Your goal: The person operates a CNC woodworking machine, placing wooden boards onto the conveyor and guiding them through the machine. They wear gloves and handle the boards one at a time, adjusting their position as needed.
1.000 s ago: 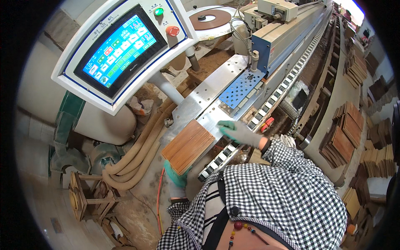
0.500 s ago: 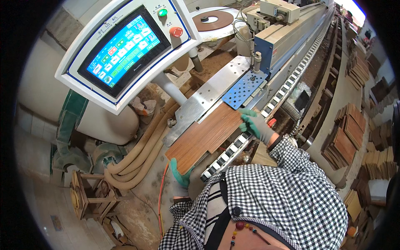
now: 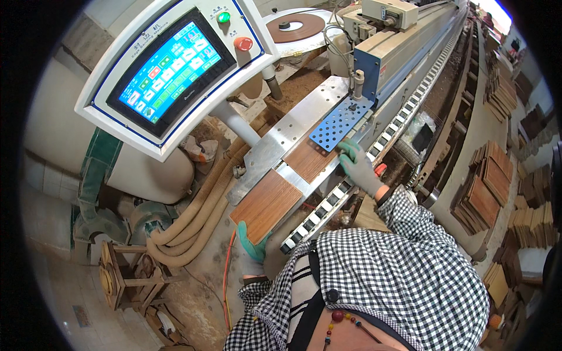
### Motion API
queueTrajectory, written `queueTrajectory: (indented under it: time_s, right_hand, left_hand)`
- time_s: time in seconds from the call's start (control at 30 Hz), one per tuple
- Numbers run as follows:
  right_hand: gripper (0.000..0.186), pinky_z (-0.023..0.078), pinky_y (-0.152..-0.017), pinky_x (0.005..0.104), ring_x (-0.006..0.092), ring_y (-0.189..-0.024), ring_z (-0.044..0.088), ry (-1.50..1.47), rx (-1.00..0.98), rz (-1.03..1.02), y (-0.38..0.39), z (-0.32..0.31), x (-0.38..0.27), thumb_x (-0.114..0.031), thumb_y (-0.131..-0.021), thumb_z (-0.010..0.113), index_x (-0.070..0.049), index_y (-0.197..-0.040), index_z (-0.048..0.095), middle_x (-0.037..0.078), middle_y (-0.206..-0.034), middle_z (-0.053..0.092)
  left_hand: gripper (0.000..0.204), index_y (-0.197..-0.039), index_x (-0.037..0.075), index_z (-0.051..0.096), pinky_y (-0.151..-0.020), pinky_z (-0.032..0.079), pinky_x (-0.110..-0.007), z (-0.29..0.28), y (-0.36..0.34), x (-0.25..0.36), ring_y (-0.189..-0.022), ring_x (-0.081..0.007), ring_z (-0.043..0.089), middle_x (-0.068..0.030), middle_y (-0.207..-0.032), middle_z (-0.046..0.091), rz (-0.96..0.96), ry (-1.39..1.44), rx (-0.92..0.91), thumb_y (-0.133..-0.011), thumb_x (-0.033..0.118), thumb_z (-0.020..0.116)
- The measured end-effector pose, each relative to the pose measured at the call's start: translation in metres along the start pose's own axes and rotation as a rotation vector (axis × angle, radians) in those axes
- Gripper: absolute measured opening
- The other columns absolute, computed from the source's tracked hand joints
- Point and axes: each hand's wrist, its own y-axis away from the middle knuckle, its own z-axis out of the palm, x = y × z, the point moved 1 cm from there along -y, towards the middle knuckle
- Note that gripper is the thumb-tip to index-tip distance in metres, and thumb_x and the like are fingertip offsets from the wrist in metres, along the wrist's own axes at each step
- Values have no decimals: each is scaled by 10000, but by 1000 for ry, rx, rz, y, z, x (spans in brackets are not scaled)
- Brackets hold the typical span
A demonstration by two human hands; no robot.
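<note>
Two brown wood-grain boards lie on the metal infeed table (image 3: 263,153) of a machine. The near board (image 3: 266,205) has its front corner in my left hand (image 3: 253,243), which wears a green-and-grey glove, thumb along the edge and other fingers partly hidden beneath. A gap separates it from the far board (image 3: 309,162), whose front end has slid partly under a blue perforated plate (image 3: 339,126). My right hand (image 3: 358,165), gloved alike, is at the far board's right edge beside the plate, fingers stretched forward and slightly bent.
A chain conveyor (image 3: 319,213) runs along the table's right side. The control panel (image 3: 175,70) stands at left above thick hoses (image 3: 202,213). A brown banding roll (image 3: 295,28) sits behind. Board stacks (image 3: 483,187) lie at right.
The far board has moved forward under the blue plate, opening a gap from the near board. My right hand has shifted slightly up along the edge; my left hand has stayed in place.
</note>
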Motion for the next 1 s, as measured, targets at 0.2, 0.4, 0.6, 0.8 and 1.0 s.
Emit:
queueTrajectory:
  time_s: [0.2,0.4,0.6,0.8,1.0]
  right_hand:
    - [315,491,-961,446,292,-1107,625,682,-168,-518,31,36,-50,-316,-969,618,-75,-1170,641,127,-1246,630]
    - [254,445,-943,422,288,-1072,571,823,-284,-482,24,56,-48,-292,-933,639,-113,-1113,653,102,-1143,594]
    - [221,450,-954,413,278,-1093,576,833,-318,-466,23,58,-46,-268,-926,643,-122,-1090,666,89,-1153,603]
    - [233,447,-959,409,281,-1099,576,813,-299,-493,24,57,-44,-251,-914,642,-118,-1105,661,94,-1154,607]
    - [212,447,-934,404,272,-1072,574,797,-274,-516,24,57,-44,-246,-927,626,-117,-1092,657,88,-1133,608]
  left_hand:
    - [439,-1405,-9,426,-945,578,-359,7,2,25,-1160,-252,620,-145,-1328,572,-113,217,-37,-1040,149,613]
    - [433,-1406,-10,438,-929,585,-371,14,5,36,-1150,-245,631,-157,-1321,591,-194,400,16,-1076,249,546]
    - [541,-1430,-2,445,-910,601,-408,18,5,40,-1161,-289,643,-178,-1340,582,-232,444,60,-1068,392,533]
    - [554,-1458,3,403,-904,618,-452,14,5,35,-1201,-319,623,-195,-1380,534,-240,446,61,-1061,356,560]
    - [563,-1456,-7,414,-909,609,-430,13,5,32,-1180,-309,634,-195,-1362,556,-220,425,63,-1055,358,564]
